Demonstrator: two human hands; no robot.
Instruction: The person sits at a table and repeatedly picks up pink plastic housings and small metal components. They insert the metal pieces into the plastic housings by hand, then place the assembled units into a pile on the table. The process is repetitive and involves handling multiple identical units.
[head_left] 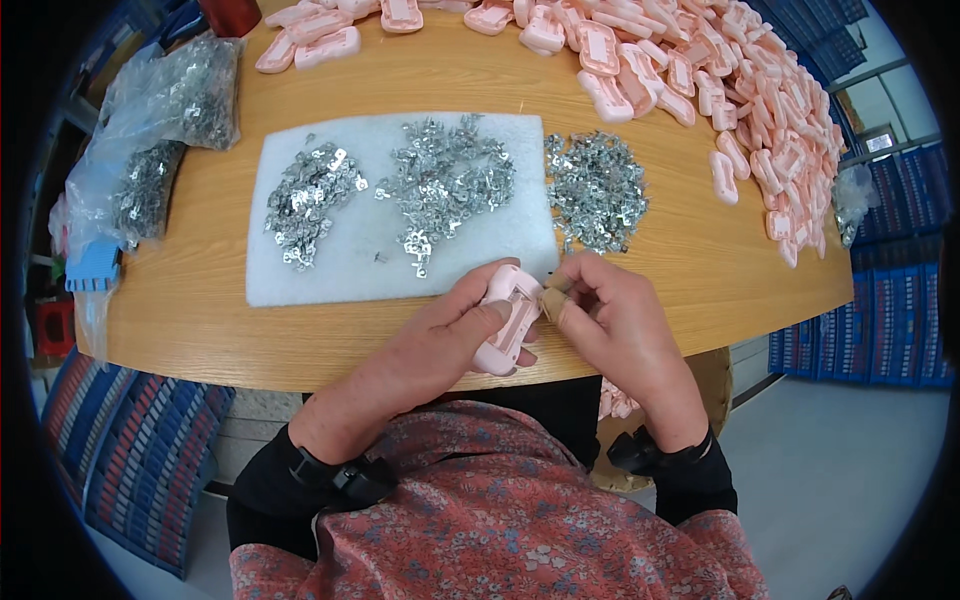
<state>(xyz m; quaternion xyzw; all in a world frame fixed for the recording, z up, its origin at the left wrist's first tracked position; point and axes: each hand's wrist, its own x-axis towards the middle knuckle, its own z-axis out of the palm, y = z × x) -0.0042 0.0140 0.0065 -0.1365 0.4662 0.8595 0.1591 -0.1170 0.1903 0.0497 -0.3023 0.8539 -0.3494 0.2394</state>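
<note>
A pale pink plastic casing (497,356) with a rectangular recess is held upright at the table's near edge by my left hand (440,338), its thumb pressed on the front and fingers wrapped behind. My right hand (622,318) meets the casing's upper right edge with thumb and forefinger pinched together. Tan tape covers its thumb tip. Whatever lies in the pinch is too small to make out. Just beyond my hands, a white foam sheet (400,285) bears two heaps of small metal contact plates, a left heap (312,200) and a middle heap (445,180).
Another heap of small metal parts (598,190) lies on the wooden table (690,250) right of the foam. Many pink casings (690,75) are piled at the far right. Clear bags of metal parts (185,105) sit at left. Blue racks (130,450) stand below, left.
</note>
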